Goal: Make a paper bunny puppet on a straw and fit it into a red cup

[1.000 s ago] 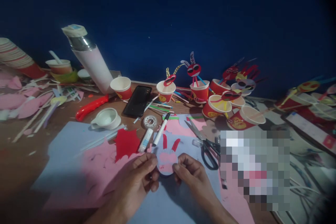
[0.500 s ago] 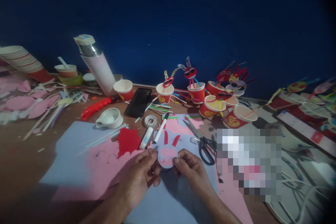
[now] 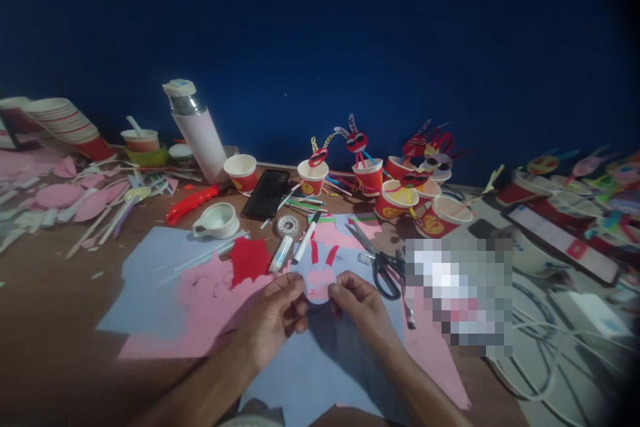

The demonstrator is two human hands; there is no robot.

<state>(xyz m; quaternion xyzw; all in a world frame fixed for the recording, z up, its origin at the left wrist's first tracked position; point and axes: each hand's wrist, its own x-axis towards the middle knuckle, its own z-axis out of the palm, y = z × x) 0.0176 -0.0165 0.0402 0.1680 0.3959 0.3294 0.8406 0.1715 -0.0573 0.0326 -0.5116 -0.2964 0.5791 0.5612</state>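
A small pale paper face [image 3: 320, 285] with two upright red ears hangs between my hands over blue paper [image 3: 300, 373]. My left hand [image 3: 283, 307] pinches its left edge, and my right hand [image 3: 357, 300] pinches its right edge. Just beyond it lie a white marker [image 3: 306, 238], a glue stick [image 3: 281, 253] and a red paper scrap [image 3: 250, 260]. Black-handled scissors [image 3: 383, 263] rest to the right of the paper face. Pink paper [image 3: 200, 320] spreads under and beside my left forearm.
A thermos [image 3: 200, 137], a black phone [image 3: 267, 194], a white cup [image 3: 217, 221] and a red-handled tool [image 3: 193, 204] stand or lie farther back. Red paper cups [image 3: 440, 217] with paper figures line the back right. Cables [image 3: 545, 360] lie at the right.
The view has shifted slightly, so the table's objects appear moved, those at the left rightward and those at the right leftward. Both hands keep hold of the paper face.
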